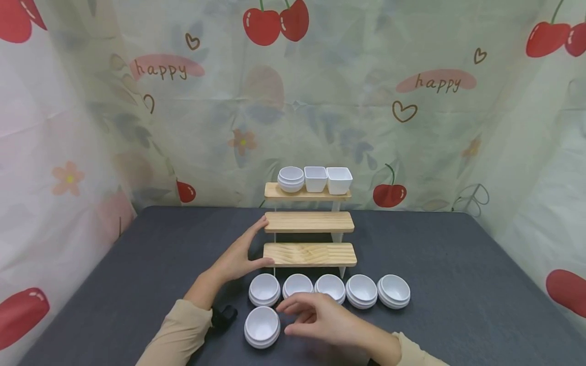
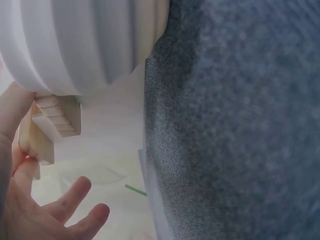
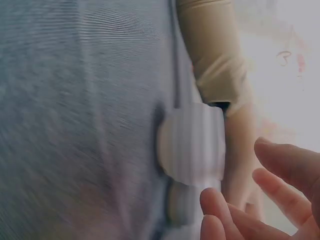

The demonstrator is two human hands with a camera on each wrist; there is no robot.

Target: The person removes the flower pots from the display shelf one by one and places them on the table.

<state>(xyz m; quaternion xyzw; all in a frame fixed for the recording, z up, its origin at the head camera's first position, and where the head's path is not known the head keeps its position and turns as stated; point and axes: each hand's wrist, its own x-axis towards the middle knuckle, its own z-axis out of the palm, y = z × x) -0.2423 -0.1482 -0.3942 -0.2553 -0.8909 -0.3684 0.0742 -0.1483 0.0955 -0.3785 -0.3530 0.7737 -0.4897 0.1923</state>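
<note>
My left hand [image 1: 235, 256] touches the left side of a three-tier wooden display stand [image 1: 309, 222], thumb at the bottom shelf and a fingertip at the middle one. In the left wrist view its other fingers [image 2: 75, 197] are spread apart, off the shelves' ends. My right hand [image 1: 320, 317] hovers over the table with loosely bent fingers and nothing in them. Just left of its fingertips stands a round white ribbed bowl [image 1: 262, 328], alone at the front. Behind it is a row of similar round white bowls [image 1: 361, 291], partly covered by the right hand.
On the top shelf sit a round white bowl [image 1: 290, 179], a square white bowl [image 1: 316, 179] and another square bowl [image 1: 339, 180]. The dark grey table [image 1: 435, 254] is enclosed by printed curtains [image 1: 320, 101]. A black strap [image 1: 224, 317] is at the left wrist.
</note>
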